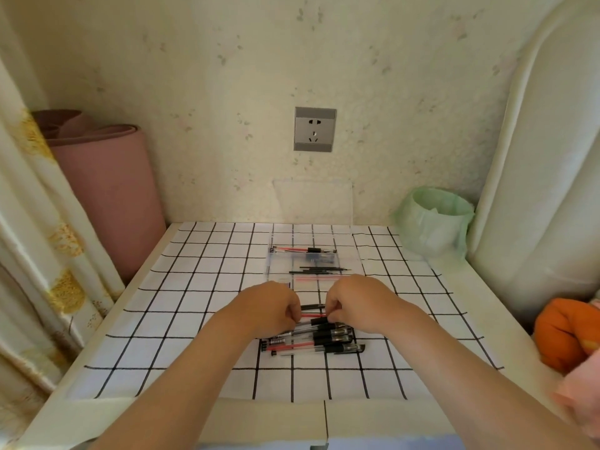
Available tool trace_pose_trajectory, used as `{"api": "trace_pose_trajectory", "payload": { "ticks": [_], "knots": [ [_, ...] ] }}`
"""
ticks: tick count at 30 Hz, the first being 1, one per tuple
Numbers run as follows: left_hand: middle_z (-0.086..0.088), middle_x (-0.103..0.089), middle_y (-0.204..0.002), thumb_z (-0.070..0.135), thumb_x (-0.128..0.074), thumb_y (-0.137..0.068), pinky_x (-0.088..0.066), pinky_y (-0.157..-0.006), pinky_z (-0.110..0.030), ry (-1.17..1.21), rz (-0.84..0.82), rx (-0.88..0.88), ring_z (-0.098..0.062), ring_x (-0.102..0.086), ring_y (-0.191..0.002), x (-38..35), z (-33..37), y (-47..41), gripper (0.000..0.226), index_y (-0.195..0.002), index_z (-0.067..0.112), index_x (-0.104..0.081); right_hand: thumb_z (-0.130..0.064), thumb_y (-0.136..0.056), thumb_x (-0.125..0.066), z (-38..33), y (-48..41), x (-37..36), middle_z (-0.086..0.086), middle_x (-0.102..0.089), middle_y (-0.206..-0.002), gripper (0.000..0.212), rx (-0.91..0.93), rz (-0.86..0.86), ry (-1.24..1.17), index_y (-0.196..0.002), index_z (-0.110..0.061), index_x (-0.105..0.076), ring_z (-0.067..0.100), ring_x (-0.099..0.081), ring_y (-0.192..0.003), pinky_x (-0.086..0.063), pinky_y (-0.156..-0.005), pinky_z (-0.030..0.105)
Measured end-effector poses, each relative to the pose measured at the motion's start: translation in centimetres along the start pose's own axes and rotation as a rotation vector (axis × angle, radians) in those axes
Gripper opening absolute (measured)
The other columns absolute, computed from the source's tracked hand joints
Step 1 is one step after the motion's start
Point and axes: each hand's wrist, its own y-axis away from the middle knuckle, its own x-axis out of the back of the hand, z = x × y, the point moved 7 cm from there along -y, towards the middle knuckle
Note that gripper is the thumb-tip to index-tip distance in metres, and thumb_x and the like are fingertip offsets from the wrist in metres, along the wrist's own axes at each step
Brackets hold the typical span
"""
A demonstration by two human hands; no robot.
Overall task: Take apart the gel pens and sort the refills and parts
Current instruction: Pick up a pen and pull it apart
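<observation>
This is a room in a home, most likely a bedroom corner. A cream padded upholstered panel [545, 157], shaped like a bed's headboard, rises along the right edge, with an orange plush toy [565, 336] at its foot. A cream curtain printed with yellow flowers [42, 222] hangs at the left, and a rolled dusty-pink foam mat [110, 190] stands in the corner beside it. The back wall has pale wallpaper with faint leaf sprigs [227, 76] and 1 grey 5-hole wall socket [314, 129]. A small bin lined with a pale green plastic bag [435, 222] sits on the white table [162, 417], which is covered by a white cloth with black grid lines [194, 287].
</observation>
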Motion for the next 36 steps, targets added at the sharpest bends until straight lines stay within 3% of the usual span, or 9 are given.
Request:
{"api": "trace_pose_trajectory", "payload": {
  "ticks": [7,11,16,19,22,25,30,36],
  "knots": [
    [0.015,-0.065,-0.097,0.036,-0.065,-0.087,-0.051,-0.082,-0.027,0.040,0.054,0.016,-0.007,-0.060,-0.090,0.9,-0.4,0.0,0.018,-0.103,0.029,-0.071,-0.030,-0.093,-0.059,0.3,0.0,1.0,-0.010,-0.067,-0.098,0.011,-0.018,0.097,-0.079,-0.102,-0.030,-0.066,0.013,-0.060,-0.092,-0.048,-0.077,0.030],
    [0.007,-0.059,-0.098,0.029,-0.062,-0.091,-0.050,-0.080,-0.028,0.085,0.109,0.003,-0.012,-0.057,-0.089,1.9,-0.9,0.0,0.010,-0.099,0.024,-0.066,-0.032,-0.096,-0.053,-0.8,0.1,0.9,-0.013,-0.058,-0.099,0.031,0.036,0.093,-0.134,-0.127,-0.032,-0.053,0.011,-0.055,-0.094,-0.047,-0.082,0.031],
    [0.003,-0.062,-0.091,0.026,-0.056,-0.096,-0.050,-0.074,-0.030,0.197,0.025,0.006,-0.015,-0.061,-0.080,1.8,-1.1,0.3,0.002,-0.097,0.024,-0.056,-0.036,-0.102,-0.041,-2.2,-0.2,-0.1,0.000,-0.059,-0.100,0.028,0.056,0.048,-0.054,-0.107,-0.019,-0.062,0.020,-0.055,-0.092,-0.048,-0.079,0.037],
    [0.004,-0.063,-0.090,0.024,-0.051,-0.097,-0.051,-0.070,-0.031,0.272,-0.074,0.042,-0.012,-0.060,-0.069,1.0,-1.1,0.4,0.006,-0.101,0.027,-0.054,-0.033,-0.104,-0.037,-2.8,-0.2,-0.5,0.003,-0.064,-0.100,0.028,0.066,0.046,-0.001,-0.112,-0.018,-0.060,0.022,-0.057,-0.090,-0.049,-0.076,0.038],
    [0.009,-0.062,-0.083,0.032,-0.047,-0.100,-0.042,-0.065,-0.024,0.212,-0.090,0.014,-0.006,-0.054,-0.068,1.0,-0.7,0.4,0.011,-0.099,0.028,-0.058,-0.032,-0.105,-0.034,-3.4,-0.2,-0.6,0.005,-0.063,-0.092,0.031,0.072,0.043,0.015,-0.105,-0.014,-0.059,0.023,-0.057,-0.083,-0.049,-0.073,0.040],
    [0.008,-0.060,-0.082,0.032,-0.047,-0.100,-0.040,-0.067,-0.024,0.201,-0.060,-0.021,-0.010,-0.054,-0.075,1.5,-0.6,0.3,0.018,-0.088,0.031,-0.059,-0.032,-0.106,-0.035,-3.5,-0.4,-0.5,0.002,-0.055,-0.081,0.031,0.051,0.049,-0.011,-0.096,-0.011,-0.057,0.021,-0.051,-0.075,-0.041,-0.065,0.036],
    [0.008,-0.058,-0.082,0.029,-0.046,-0.101,-0.043,-0.073,-0.027,0.188,-0.057,-0.034,-0.014,-0.055,-0.082,1.5,-0.6,0.3,0.018,-0.091,0.032,-0.060,-0.033,-0.106,-0.033,-3.6,-0.5,-0.6,-0.008,-0.039,-0.067,0.025,0.069,0.061,0.063,-0.091,-0.018,-0.045,0.020,-0.045,-0.069,-0.034,-0.061,0.033],
    [0.008,-0.056,-0.082,0.029,-0.046,-0.101,-0.041,-0.071,-0.026,0.202,-0.076,-0.020,-0.014,-0.053,-0.081,1.4,-0.8,0.3,0.018,-0.089,0.035,-0.058,-0.034,-0.106,-0.031,-3.5,-0.6,-0.7,-0.009,-0.037,-0.065,0.028,0.086,0.067,0.080,-0.098,-0.015,-0.050,0.019,-0.044,-0.067,-0.032,-0.059,0.033]
  ]
}}
